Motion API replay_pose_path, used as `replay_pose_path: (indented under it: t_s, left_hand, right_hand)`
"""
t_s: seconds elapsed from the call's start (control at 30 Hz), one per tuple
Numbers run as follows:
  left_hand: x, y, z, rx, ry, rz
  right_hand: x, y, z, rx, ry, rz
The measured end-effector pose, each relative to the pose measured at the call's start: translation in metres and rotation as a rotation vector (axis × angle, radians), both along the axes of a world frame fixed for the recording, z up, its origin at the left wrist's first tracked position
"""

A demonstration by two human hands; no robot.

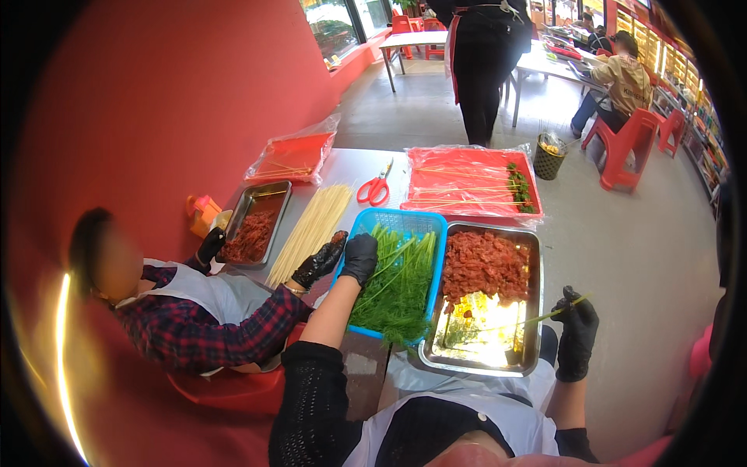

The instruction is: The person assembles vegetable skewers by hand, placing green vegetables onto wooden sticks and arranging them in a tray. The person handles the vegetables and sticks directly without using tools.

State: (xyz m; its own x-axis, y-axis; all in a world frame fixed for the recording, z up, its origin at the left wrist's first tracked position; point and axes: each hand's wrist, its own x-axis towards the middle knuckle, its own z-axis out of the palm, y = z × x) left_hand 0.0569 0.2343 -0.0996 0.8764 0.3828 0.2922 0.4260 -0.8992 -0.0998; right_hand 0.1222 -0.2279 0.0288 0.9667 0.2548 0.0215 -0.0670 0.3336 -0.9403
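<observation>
My left hand (359, 258), in a black glove, is closed at the left edge of a blue plastic basket (440, 225) of green dill-like herbs (391, 292); what lies inside its fingers is hidden. In my gloved right hand (576, 333), right of a steel tray (540, 280), is a herb sprig (548, 317) held by its stem, its leafy end reaching over the tray. Red raw meat pieces (481, 262) fill the tray's far part. Behind it, a red tray (461, 157) wrapped in clear plastic bears thin sticks, several with dark green bundles (518, 187) at their right ends.
Bamboo skewers (312, 233) and red-handled scissors (375, 190) lie on the table. At left a co-worker's gloved hand (320, 262) is close to my left hand, beside a smaller meat tray (283, 204). A wrapped red tray (292, 154) stands far left; a bin (550, 157) is on the floor.
</observation>
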Motion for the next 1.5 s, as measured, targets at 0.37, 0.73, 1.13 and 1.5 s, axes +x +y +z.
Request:
replay_pose_path:
  t_s: [0.37, 0.73, 1.13, 1.5]
  left_hand:
    - [-0.011, -0.038, 0.025, -0.037, -0.012, 0.027]
    - [-0.058, -0.007, 0.117, -0.285, -0.241, -0.328]
    - [-0.063, -0.012, 0.118, -1.145, -0.169, -0.07]
    - [-0.024, -0.117, 0.142, -1.074, -0.103, -0.409]
  right_hand:
    - [0.004, 0.004, -0.014, -0.162, 0.006, 0.038]
    - [0.003, 0.006, -0.015, -0.172, 0.005, 0.083]
    - [0.004, 0.001, -0.009, -0.124, 0.026, 0.085]
    - [0.005, -0.005, -0.015, -0.02, 0.079, 0.103]
